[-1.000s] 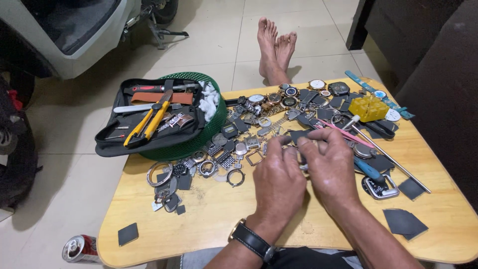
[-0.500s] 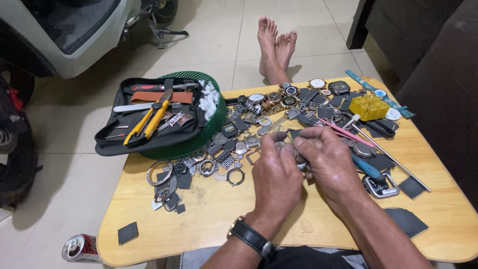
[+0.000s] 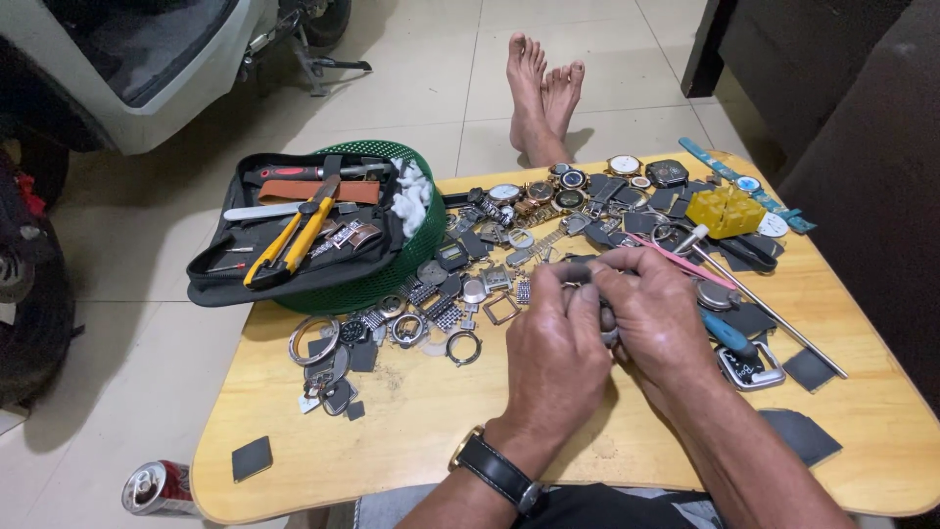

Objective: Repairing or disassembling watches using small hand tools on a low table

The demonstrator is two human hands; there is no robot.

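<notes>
Both hands meet over the middle of the wooden table (image 3: 411,411). The left hand (image 3: 553,343) and the right hand (image 3: 661,313) close together around a small metal part (image 3: 609,338). It is almost hidden between the fingers, so I cannot tell what it is or how its long axis lies. The part sits between the two palms, a little nearer to the right hand's fingers. The loose watch parts (image 3: 460,284) lie just beyond the left hand, and the blue-handled tool (image 3: 727,333) lies just beside the right wrist.
</notes>
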